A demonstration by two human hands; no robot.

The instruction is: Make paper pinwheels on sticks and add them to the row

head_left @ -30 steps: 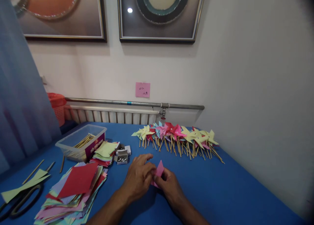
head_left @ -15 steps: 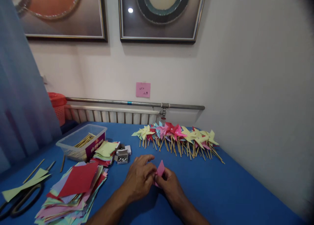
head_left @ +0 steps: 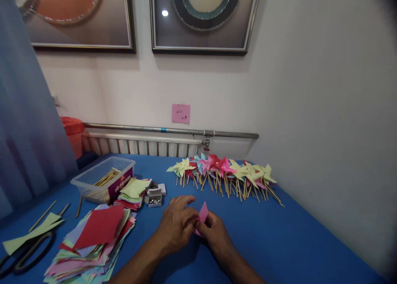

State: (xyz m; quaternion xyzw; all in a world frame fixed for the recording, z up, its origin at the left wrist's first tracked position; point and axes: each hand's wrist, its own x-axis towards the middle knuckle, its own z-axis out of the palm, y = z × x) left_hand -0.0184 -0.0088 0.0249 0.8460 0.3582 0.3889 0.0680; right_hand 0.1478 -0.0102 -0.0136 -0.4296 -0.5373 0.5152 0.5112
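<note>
The left hand (head_left: 176, 226) and right hand (head_left: 215, 233) pinch together on a pink paper piece (head_left: 202, 214) over the blue table (head_left: 279, 242), finished pinwheels (head_left: 223, 172) beyond, the pink wall note (head_left: 180, 113) too faint to read.

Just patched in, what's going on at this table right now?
A person is working a small pink paper piece between both hands: left hand and right hand pinch it together above the blue table. A row of finished paper pinwheels on sticks lies by the wall. To the left sit a stack of coloured paper squares, a clear tub of sticks, small boxes of pins and scissors.
</note>
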